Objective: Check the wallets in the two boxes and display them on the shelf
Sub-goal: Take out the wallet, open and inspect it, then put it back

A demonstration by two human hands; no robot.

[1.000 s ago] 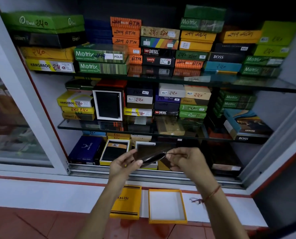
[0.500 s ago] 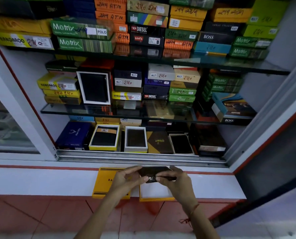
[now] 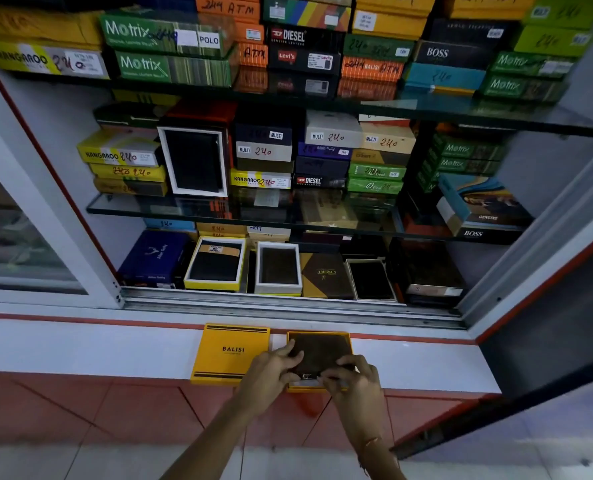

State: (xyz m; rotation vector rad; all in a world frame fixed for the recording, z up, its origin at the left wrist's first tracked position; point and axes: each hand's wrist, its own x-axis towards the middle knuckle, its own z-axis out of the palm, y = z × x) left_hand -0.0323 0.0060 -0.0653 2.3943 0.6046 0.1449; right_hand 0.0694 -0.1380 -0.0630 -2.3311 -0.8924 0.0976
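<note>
A dark brown wallet (image 3: 319, 351) lies folded in the open yellow box tray (image 3: 317, 335) on the white ledge below the cabinet. My left hand (image 3: 271, 372) grips the wallet's near left corner. My right hand (image 3: 354, 379) pinches its near right edge, where a small metal emblem shows. The yellow BALISI lid (image 3: 231, 353) rests flat just left of the tray. Most of the tray's floor is hidden under the wallet and my fingers.
The open cabinet has glass shelves (image 3: 239, 216) packed with wallet boxes. On the bottom shelf stand open display boxes: a yellow one (image 3: 215, 265), a white one (image 3: 278, 268) and a dark one (image 3: 371, 280). The sliding glass door (image 3: 18, 216) is at left, red floor tiles below.
Both hands brought the wallet down from in front of the bottom shelf, folded it shut and lowered it into the yellow tray. The view tilted down and closer.
</note>
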